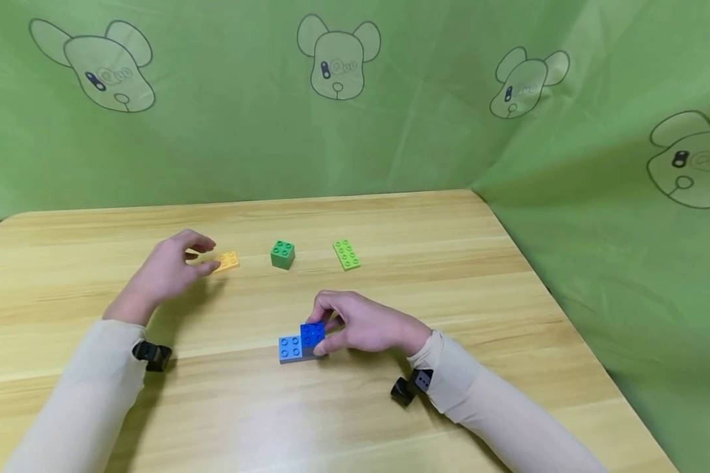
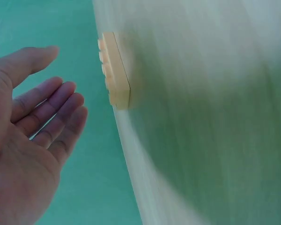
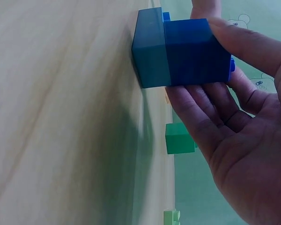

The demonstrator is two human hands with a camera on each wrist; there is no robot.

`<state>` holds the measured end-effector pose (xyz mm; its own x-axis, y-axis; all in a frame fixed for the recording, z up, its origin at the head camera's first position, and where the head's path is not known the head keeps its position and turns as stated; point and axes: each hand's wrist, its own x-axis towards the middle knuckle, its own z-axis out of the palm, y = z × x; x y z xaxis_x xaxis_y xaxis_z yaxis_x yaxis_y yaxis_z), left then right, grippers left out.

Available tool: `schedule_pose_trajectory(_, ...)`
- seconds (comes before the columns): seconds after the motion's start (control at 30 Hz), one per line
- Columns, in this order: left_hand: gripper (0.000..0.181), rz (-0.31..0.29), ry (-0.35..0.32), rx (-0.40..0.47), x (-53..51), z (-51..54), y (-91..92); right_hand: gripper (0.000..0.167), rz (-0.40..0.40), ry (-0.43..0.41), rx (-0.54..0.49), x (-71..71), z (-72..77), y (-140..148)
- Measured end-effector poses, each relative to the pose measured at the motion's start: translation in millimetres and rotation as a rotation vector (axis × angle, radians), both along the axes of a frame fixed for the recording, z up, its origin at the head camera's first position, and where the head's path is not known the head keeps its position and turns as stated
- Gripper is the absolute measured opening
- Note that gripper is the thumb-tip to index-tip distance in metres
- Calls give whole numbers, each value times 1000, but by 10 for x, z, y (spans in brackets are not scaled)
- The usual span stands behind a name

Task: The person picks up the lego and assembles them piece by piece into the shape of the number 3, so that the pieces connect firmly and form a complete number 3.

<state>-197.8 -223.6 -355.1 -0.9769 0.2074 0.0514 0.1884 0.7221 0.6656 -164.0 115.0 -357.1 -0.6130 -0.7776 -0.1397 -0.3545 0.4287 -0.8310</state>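
Observation:
Near the middle of the table, my right hand pinches a dark blue toy building brick between thumb and fingers. That brick sits on the right part of a longer, lighter blue brick, whose left studs stay uncovered. In the right wrist view the dark blue brick stands flush against the lighter blue one. Over on the left, my left hand hovers beside a flat yellow-orange brick, fingers loosely bent. The left wrist view has a gap between those fingers and the yellow-orange brick.
A dark green square brick stands farther back, between the hands. Right of it lies a flat lime green brick. Behind the wooden table, a green cloth with printed bear heads hangs along the back and right sides.

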Motion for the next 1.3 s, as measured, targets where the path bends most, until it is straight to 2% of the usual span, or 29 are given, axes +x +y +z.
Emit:
schedule_pose_trajectory(0.33, 49, -2, -72, -56, -130, -86, -100, 31, -2, -18, 20, 10, 31, -13)
schedule_pose_trajectory(0.57, 44, -28, -58, -63, -178, -148, -107, 30, -12, -45, 1, 23, 27, -23)
schedule_pose_trajectory(0.73, 49, -45, -87, -110, -208, -150, -87, 30, -8, -46, -5, 23, 14, -18)
schedule_pose_trajectory(0.9, 43, -42, -79, -155, -254, -163, -67, 29, -17, -34, -2, 14, 28, -13)
schedule_pose_trajectory(1.1, 39, -59, -64, -184, -241, -189, -60, 29, -12, -46, -5, 15, 27, -15)
schedule_pose_trajectory(1.3, 36, -84, -67, -207, -215, -172, -46, 29, -16, -59, -18, 18, 8, -18)
